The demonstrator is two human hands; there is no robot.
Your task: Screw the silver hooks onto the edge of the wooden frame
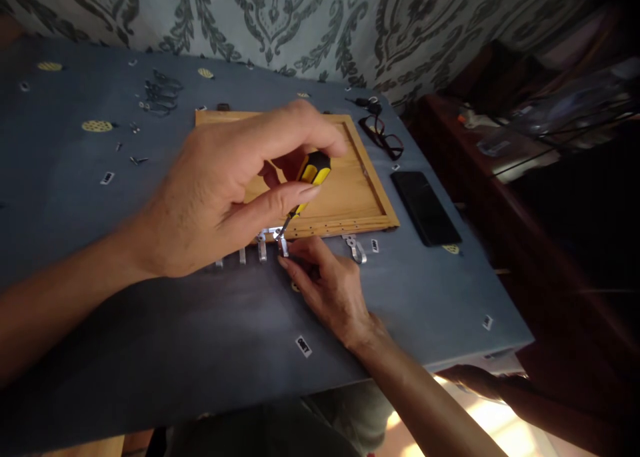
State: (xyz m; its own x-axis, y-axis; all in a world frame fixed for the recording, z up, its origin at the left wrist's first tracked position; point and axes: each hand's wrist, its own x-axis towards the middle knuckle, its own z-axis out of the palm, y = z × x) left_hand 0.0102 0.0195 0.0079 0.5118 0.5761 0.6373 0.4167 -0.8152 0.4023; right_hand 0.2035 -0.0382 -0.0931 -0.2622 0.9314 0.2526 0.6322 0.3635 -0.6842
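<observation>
My left hand [225,190] is closed round a small screwdriver [310,177] with a yellow and black handle, its tip pointing down at a metal hook [280,238] on the near edge of a wooden board [350,197]. My right hand [325,283] rests on the blue table, fingertips pinching that hook by the board's edge. Several more metal hooks hang along the same edge, one further right [355,249].
Black-framed glasses [383,137] and a dark phone [425,207] lie right of the board. Loose hooks [160,93] and screws sit at the far left of the blue table [150,323]. A dark wooden cabinet [500,197] stands right; patterned wall behind.
</observation>
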